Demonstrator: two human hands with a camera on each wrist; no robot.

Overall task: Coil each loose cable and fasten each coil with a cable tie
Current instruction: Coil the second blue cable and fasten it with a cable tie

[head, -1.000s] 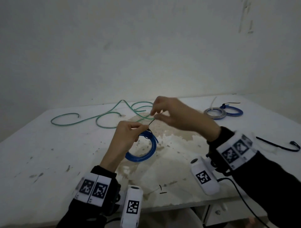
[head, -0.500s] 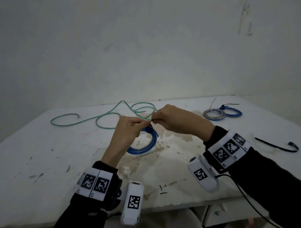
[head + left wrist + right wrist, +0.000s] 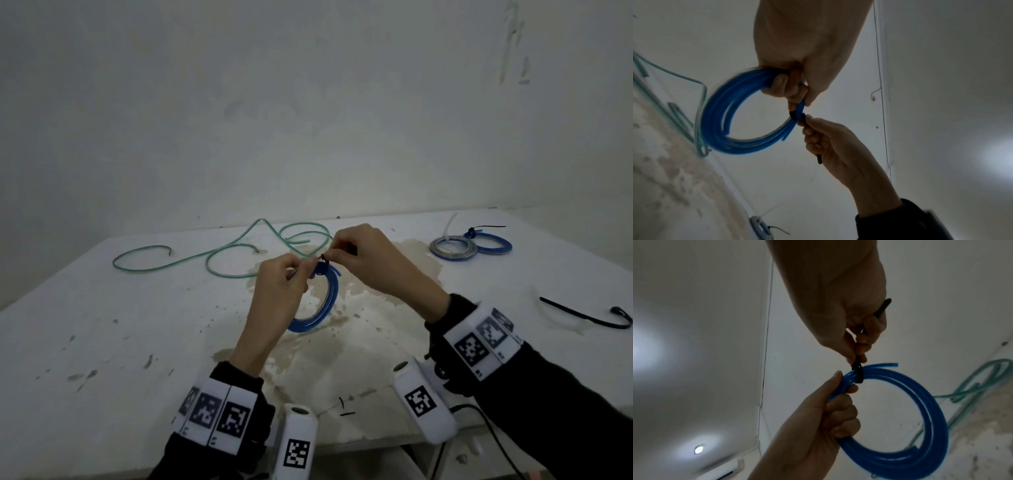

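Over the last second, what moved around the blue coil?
The right hand, which had the black cable tie's tail drawn up and away, came down close against the left hand at the blue coil. Both kept their grips: left holds the coil, right pinches the tie. The green cable and finished coils stayed put.

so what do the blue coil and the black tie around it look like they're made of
Blue coil: looks like flexible plastic tubing, smooth and slightly translucent, since light glows through its walls and it bends in even loops; whether a wire runs inside cannot be told.
Black tie: probably nylon or similar plastic, matte and thin, since it wraps tightly round the bundle while its free tail stays fairly straight in the right hand.
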